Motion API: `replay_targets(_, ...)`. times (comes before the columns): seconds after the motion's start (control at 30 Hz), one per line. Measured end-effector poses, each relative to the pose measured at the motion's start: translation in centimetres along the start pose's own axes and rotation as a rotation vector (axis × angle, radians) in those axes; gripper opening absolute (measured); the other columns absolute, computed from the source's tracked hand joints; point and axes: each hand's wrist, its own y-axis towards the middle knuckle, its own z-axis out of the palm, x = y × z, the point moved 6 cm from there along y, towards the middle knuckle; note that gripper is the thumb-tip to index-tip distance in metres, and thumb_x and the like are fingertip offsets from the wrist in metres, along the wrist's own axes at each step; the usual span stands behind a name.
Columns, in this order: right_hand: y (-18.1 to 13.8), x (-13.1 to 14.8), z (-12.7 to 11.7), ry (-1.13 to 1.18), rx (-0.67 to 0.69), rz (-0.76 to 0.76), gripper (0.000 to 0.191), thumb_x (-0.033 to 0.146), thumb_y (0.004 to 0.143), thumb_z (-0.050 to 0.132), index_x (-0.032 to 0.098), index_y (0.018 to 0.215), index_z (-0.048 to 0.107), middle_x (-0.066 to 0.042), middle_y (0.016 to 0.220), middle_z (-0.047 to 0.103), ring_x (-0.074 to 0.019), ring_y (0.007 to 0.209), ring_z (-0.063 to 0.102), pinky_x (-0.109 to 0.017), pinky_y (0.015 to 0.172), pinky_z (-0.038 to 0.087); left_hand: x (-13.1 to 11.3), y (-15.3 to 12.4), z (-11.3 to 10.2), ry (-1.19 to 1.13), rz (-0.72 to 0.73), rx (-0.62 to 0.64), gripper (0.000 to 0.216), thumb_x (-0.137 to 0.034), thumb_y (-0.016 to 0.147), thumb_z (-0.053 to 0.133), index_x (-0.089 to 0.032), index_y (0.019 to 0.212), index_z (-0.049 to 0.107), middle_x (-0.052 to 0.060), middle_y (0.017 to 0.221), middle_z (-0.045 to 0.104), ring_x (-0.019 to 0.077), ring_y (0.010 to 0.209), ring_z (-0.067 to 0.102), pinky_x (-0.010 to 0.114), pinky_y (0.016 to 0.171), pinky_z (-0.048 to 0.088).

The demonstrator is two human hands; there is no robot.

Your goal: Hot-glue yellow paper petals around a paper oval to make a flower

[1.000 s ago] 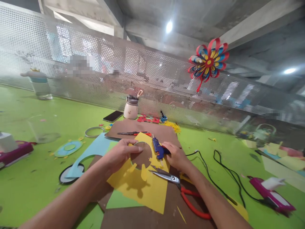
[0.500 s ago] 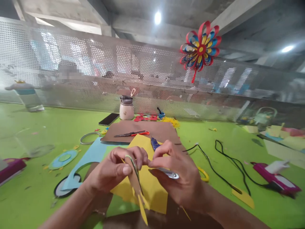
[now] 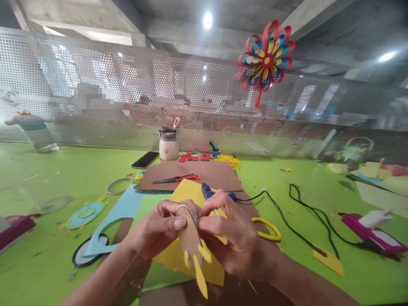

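Note:
My left hand (image 3: 159, 227) is closed on a brown oval paper cutout (image 3: 188, 238), thumb on its face. A thin light rim runs round the cutout, and pointed yellow paper strips (image 3: 200, 276) stick out from its lower end. My right hand (image 3: 234, 233) is closed, its fingertips against the cutout's right edge. It appears to keep scissors in the palm: their yellow handle (image 3: 269, 229) shows behind it, the blades mostly hidden. Below both hands lies a yellow paper sheet (image 3: 204, 272). A blue glue gun (image 3: 208, 191) lies just beyond them.
Brown cardboard (image 3: 216, 172) bears red-handled scissors (image 3: 177, 178). Blue paper (image 3: 110, 231), a tape ring (image 3: 119, 185) and a blue disc (image 3: 85, 216) lie left. A black cord (image 3: 280, 216) crosses the right side. A phone (image 3: 145, 160) and a bottle (image 3: 168, 145) stand farther back.
The cutout has turned so its brown face shows more broadly towards me. My right fingers have moved onto its edge, and more of the yellow scissors handle shows.

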Motion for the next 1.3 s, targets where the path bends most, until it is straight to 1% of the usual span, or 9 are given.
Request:
replay_targets(0.2, -1.0, -0.5, 0.3, -0.07, -0.089, -0.033, 0.021, 0.007, 0.079, 0.056, 0.019, 0.096, 0.058, -0.007, 0.092, 0.049, -0.018, 0.083, 0.051, -0.035, 0.071, 0.05, 0.4, -0.1, 0.0, -0.009, -0.061, -0.023, 0.013, -0.024, 0.069, 0.07, -0.013, 0.062, 0.072, 0.003, 0.069, 0.057, 0.0133, 0.063, 0.05, 0.025, 0.061, 0.04)
replay_targets(0.33, -1.3, -0.5, 0.4, -0.146, -0.066, -0.087, 0.026, 0.006, 0.077, 0.056, 0.018, 0.1, 0.058, -0.008, 0.095, 0.05, -0.0185, 0.083, 0.05, -0.035, 0.07, 0.048, 0.6, 0.0, -0.2, -0.018, -0.09, -0.042, 0.014, -0.024, 0.068, 0.071, -0.011, 0.063, 0.073, 0.004, 0.066, 0.059, 0.0137, 0.062, 0.052, 0.025, 0.061, 0.04)
replay_targets(0.53, -1.3, -0.6, 0.4, -0.196, -0.034, -0.117, 0.026, 0.009, 0.078, 0.056, 0.018, 0.102, 0.058, -0.009, 0.097, 0.052, -0.0194, 0.084, 0.051, -0.037, 0.072, 0.049, 0.9, -0.1, -0.7, -0.062, -0.132, -0.099, 0.017, -0.026, 0.069, 0.07, -0.01, 0.063, 0.071, 0.003, 0.059, 0.057, 0.0105, 0.052, 0.048, 0.023, 0.053, 0.036)
replay_targets(0.67, -1.4, -0.7, 0.5, -0.192, -0.052, -0.099, 0.029, 0.009, 0.079, 0.055, 0.02, 0.107, 0.056, -0.01, 0.098, 0.054, -0.02, 0.084, 0.052, -0.038, 0.073, 0.049, 0.9, -0.2, -0.8, -0.051, -0.15, -0.132, 0.019, -0.026, 0.067, 0.072, -0.009, 0.059, 0.068, 0.002, 0.053, 0.054, 0.0097, 0.049, 0.047, 0.022, 0.05, 0.034)
replay_targets(0.77, -1.5, -0.9, 0.5, -0.156, -0.063, -0.059, 0.03, 0.006, 0.079, 0.055, 0.02, 0.105, 0.057, -0.01, 0.097, 0.055, -0.0199, 0.083, 0.053, -0.038, 0.073, 0.05, 0.8, -0.2, -1.2, -0.043, -0.153, -0.169, 0.019, -0.028, 0.064, 0.073, -0.009, 0.061, 0.068, 0.004, 0.055, 0.059, 0.0117, 0.05, 0.05, 0.023, 0.05, 0.036)
replay_targets(0.93, -1.2, -1.3, 0.0, 0.002, -0.113, 0.109, 0.023, 0.005, 0.08, 0.055, 0.02, 0.096, 0.06, -0.007, 0.091, 0.056, -0.0189, 0.085, 0.056, -0.039, 0.078, 0.049, 0.7, -0.4, -1.6, -0.041, -0.134, -0.155, 0.017, -0.028, 0.065, 0.071, -0.011, 0.066, 0.072, 0.008, 0.064, 0.068, 0.0164, 0.056, 0.058, 0.026, 0.057, 0.042)
replay_targets(1.03, -1.1, -2.1, -0.4, 0.224, -0.204, 0.275, 0.014, 0.01, 0.081, 0.058, 0.02, 0.089, 0.061, -0.006, 0.09, 0.056, -0.0179, 0.085, 0.056, -0.036, 0.077, 0.048, 0.2, -0.4, -1.2, -0.015, -0.069, -0.069, 0.022, -0.029, 0.068, 0.067, -0.01, 0.075, 0.075, 0.014, 0.085, 0.072, 0.0254, 0.078, 0.063, 0.033, 0.071, 0.046)
replay_targets(1.1, -1.2, -2.8, -0.4, 0.388, -0.262, 0.38, 0.007, 0.014, 0.081, 0.06, 0.02, 0.085, 0.061, -0.004, 0.089, 0.056, -0.0168, 0.084, 0.056, -0.034, 0.075, 0.048, 0.0, -0.4, -0.9, 0.018, -0.04, -0.046, 0.023, -0.029, 0.07, 0.065, -0.01, 0.076, 0.075, 0.015, 0.094, 0.071, 0.0273, 0.086, 0.062, 0.034, 0.076, 0.045)
replay_targets(1.3, -2.3, -5.5, 0.7, 0.765, -0.34, 0.747, 0.007, 0.021, 0.074, 0.068, 0.02, 0.075, 0.061, 0.001, 0.074, 0.058, -0.0105, 0.064, 0.052, -0.024, 0.061, 0.045, 0.8, -0.2, -1.5, 0.075, -0.106, -0.155, 0.016, -0.025, 0.076, 0.064, -0.012, 0.068, 0.07, 0.006, 0.065, 0.066, 0.0134, 0.055, 0.056, 0.024, 0.054, 0.041)
